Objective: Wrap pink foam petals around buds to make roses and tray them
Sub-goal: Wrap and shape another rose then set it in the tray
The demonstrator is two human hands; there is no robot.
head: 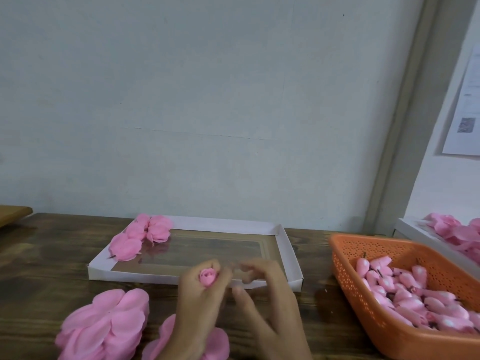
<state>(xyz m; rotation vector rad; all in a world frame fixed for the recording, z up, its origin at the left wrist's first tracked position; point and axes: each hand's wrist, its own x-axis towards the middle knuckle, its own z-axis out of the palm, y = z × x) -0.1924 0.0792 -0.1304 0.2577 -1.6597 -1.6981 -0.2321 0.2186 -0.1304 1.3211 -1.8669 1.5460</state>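
My left hand point(201, 292) grips a small pink rose bud point(207, 276) upright, its fingers curled round it. My right hand point(262, 289) sits just right of the bud, blurred, with fingers bent towards it and nothing visible in them. A shallow white cardboard tray point(284, 248) lies behind my hands, holding finished pink roses point(141, 236) in its far left corner. Stacks of loose pink foam petals point(104, 328) lie at the near left, and more petals point(218, 344) show under my left wrist.
An orange perforated basket point(363, 258) full of pink buds point(405, 294) stands at the right. Behind it a white box point(415, 232) holds more pink petals. The wooden table point(52, 258) ends at a pale wall. A paper sheet point(465, 105) hangs at the right.
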